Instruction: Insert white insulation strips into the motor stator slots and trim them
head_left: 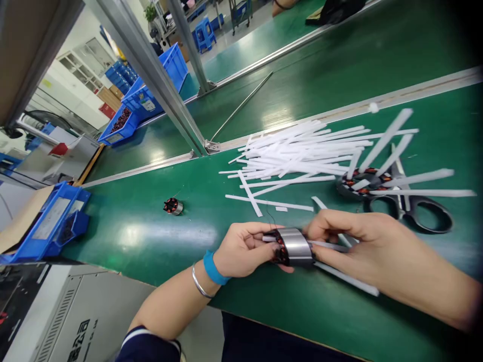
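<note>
My left hand (245, 251) is closed around the left end of a motor stator (296, 246), a silvery metal ring with copper windings and black insulation. The stator is held on its side above the green table. At its right end my right hand (350, 236) pinches a narrow white strip (328, 246) that enters the ring. Another white strip (347, 279) sticks out of the stator below my right fingers. A second stator (354, 186) lies behind my right hand with several white strips standing out of it. Beside it are black-handled scissors (430, 213), partly covered by strips.
A loose pile of white strips (298, 151) lies behind my hands. One small wound stator (173, 206) stands to the left on the green table (132, 226). Blue bins (75, 221) sit at the left edge. A metal post (151, 75) rises behind, near a thin rod (241, 106).
</note>
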Tool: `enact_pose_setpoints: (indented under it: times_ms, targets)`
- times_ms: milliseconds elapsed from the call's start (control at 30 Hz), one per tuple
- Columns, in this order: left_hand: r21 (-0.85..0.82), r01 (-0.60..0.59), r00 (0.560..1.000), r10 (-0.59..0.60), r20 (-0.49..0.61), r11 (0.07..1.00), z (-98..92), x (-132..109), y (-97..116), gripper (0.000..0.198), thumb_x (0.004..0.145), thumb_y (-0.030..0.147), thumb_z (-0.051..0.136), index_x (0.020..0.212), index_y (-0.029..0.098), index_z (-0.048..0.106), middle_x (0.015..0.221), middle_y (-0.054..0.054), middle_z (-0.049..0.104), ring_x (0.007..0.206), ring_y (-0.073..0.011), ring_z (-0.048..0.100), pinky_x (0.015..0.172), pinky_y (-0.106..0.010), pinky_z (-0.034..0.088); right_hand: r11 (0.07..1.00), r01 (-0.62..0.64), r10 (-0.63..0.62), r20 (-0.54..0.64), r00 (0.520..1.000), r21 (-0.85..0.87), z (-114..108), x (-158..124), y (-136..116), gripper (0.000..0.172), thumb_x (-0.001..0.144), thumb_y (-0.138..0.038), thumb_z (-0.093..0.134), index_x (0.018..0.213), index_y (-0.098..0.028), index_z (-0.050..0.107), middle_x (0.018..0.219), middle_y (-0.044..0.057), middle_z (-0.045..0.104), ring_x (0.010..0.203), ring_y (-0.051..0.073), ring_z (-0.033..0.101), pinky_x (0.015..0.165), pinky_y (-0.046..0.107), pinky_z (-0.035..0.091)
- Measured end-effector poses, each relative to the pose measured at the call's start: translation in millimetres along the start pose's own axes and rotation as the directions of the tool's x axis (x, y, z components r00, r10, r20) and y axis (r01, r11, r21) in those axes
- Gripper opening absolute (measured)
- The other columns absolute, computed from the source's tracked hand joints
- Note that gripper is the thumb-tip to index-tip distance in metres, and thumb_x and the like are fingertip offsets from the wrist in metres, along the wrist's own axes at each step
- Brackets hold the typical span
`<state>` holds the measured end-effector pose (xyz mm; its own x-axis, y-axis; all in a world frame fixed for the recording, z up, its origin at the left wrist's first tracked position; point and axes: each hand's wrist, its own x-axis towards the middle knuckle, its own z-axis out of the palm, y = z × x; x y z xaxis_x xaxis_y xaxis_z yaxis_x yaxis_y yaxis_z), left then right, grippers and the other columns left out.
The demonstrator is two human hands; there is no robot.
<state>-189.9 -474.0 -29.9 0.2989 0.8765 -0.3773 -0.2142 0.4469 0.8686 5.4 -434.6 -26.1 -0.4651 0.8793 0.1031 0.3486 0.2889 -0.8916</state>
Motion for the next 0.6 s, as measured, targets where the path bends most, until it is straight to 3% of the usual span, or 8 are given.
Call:
enact_pose_setpoints:
  times_ms: [133, 267, 367, 500, 600]
  targets:
    - [0.102, -0.03, 0.999, 0.032, -0.012, 0.994, -0.5, 0, -6, 0.055, 0.068, 0.045, 0.076, 0.108, 0.008, 0.066, 0.081, -0.009, 0.068, 0.06, -0.0144, 0.065, 0.06, -0.028, 0.056, 0.992, -0.122, 0.118, 0.112, 0.987, 0.026, 1, 2, 6, 0.028, 0.072, -0.049, 0.06, 0.062, -0.022, 0.059, 0.052, 0.0, 0.053, 0.047, 0.013, 0.046, 0.045, 0.025, 0.037]
    - [0.278, -0.129, 0.99, 0.139, -0.016, 0.952, -3.2, -1, -8, 0.029, 0.072, 0.021, 0.066, 0.098, 0.009, 0.067, 0.073, -0.005, 0.065, 0.059, -0.0107, 0.062, 0.056, -0.022, 0.052, 0.99, -0.122, 0.102, 0.233, 0.967, 0.073, 6, 2, 17, 0.031, 0.077, -0.053, 0.06, 0.071, -0.022, 0.065, 0.076, 0.006, 0.062, 0.058, 0.015, 0.052, 0.05, 0.027, 0.041]
    - [0.371, -0.211, 0.972, 0.233, -0.016, 0.904, -4.0, -2, -8, 0.016, 0.07, 0.012, 0.061, 0.085, 0.01, 0.067, 0.072, -0.004, 0.065, 0.061, -0.0097, 0.061, 0.059, -0.02, 0.05, 0.989, -0.119, 0.095, 0.241, 0.966, 0.088, 9, 0, 18, 0.036, 0.08, -0.053, 0.059, 0.062, -0.022, 0.062, 0.084, 0.006, 0.063, 0.067, 0.017, 0.055, 0.055, 0.027, 0.041]
    - [0.303, -0.174, 0.981, 0.192, -0.031, 0.937, -2.7, -3, -8, 0.01, 0.069, 0.011, 0.063, 0.079, 0.011, 0.065, 0.064, -0.002, 0.062, 0.056, -0.0079, 0.057, 0.053, -0.017, 0.046, 0.963, -0.212, 0.17, 0.238, 0.956, 0.164, 7, -3, 12, 0.04, 0.077, -0.056, 0.062, 0.057, -0.022, 0.06, 0.083, 0.007, 0.062, 0.074, 0.021, 0.057, 0.064, 0.03, 0.044]
    - [0.199, -0.109, 0.993, 0.116, -0.021, 0.974, -2.7, -1, -10, 0.011, 0.07, 0.01, 0.063, 0.081, 0.011, 0.066, 0.065, -0.003, 0.063, 0.057, -0.008, 0.059, 0.053, -0.017, 0.046, 0.938, -0.26, 0.187, 0.299, 0.936, 0.229, 4, -2, 10, 0.042, 0.075, -0.056, 0.065, 0.052, -0.021, 0.057, 0.079, 0.009, 0.063, 0.069, 0.021, 0.058, 0.061, 0.031, 0.046]
